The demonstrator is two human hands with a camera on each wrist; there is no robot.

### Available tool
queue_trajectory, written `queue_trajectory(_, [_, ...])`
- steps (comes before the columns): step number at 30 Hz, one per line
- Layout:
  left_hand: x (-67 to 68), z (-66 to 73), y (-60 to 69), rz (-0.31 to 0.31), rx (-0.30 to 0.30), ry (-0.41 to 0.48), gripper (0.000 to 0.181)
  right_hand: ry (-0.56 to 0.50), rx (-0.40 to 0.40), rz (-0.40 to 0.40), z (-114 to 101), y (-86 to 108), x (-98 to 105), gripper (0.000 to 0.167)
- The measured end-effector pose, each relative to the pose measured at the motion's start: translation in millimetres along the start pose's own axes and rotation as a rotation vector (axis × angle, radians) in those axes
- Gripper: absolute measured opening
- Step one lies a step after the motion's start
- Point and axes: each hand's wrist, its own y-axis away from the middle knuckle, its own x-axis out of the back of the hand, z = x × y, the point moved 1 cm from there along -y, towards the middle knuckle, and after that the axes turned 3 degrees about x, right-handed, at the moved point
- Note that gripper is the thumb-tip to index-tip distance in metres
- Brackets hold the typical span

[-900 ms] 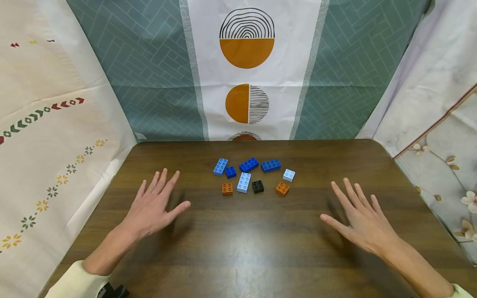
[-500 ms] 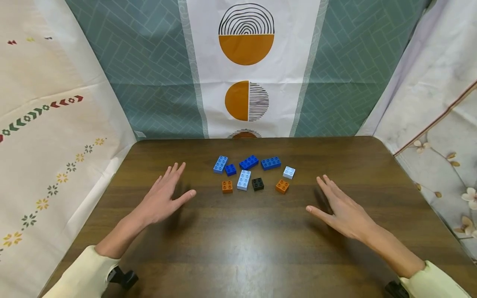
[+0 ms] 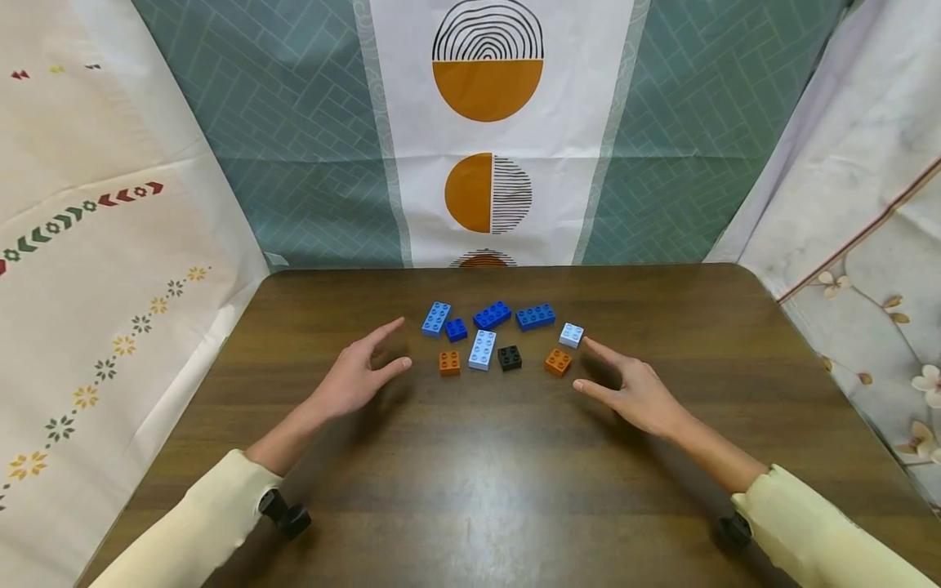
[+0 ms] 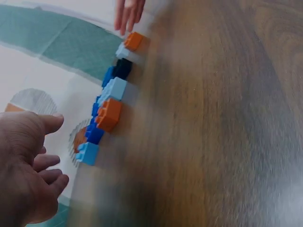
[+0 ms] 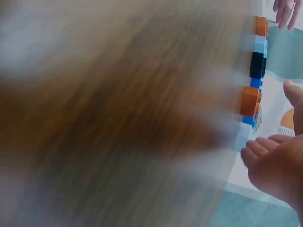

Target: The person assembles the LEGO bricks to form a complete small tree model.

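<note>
Toy building bricks lie studs up on the brown table in the head view. My left hand [image 3: 353,380] is just left of them, thumb and fingers spread apart, holding nothing. Nearest to it are an orange brick [image 3: 449,363] and a long mid-blue brick [image 3: 436,318]. On the other side my right hand [image 3: 643,396] reaches in, also holding nothing. Its forefinger tip is by the small pale blue brick [image 3: 571,335]; whether they touch I cannot tell. The thumb is near a second orange brick [image 3: 558,362]. Between the hands sit a black brick [image 3: 510,358] and a long pale blue brick [image 3: 482,349].
Farther back lie two long blue bricks, one left [image 3: 492,315] and one right [image 3: 535,317], and a small dark blue brick [image 3: 457,330]. The wooden table [image 3: 470,490] ends at a patterned cloth [image 3: 316,180] behind. Each wrist wears a black camera mount.
Both hands have moved inward toward the bricks, the left one rightward and the right one leftward. Their spread fingers have drawn closer together. The bricks stay where they were.
</note>
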Motion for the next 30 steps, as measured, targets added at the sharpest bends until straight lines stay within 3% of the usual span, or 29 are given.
queue_trajectory(5, [-12.1, 1.0, -9.7, -0.007, 0.004, 0.128, 0.062, -0.161, 0.022, 0.037, 1, -13.6, -6, 0.071])
queue_trajectory(11, [-25.0, 1.6, -15.4, -0.032, 0.036, 0.164, 0.051, -0.275, 0.029, 0.013, 3, -27.8, -10, 0.057])
queue_trajectory(20, [-43.0, -0.3, -19.5, -0.063, 0.062, 0.186, 0.05, -0.278, 0.015, -0.011, 3, -41.6, -16, 0.053])
queue_trajectory(30, [-53.9, -1.5, -25.3, 0.0, 0.063, 0.159, 0.049, -0.212, 0.041, 0.023, 0, -45.9, -18, 0.048])
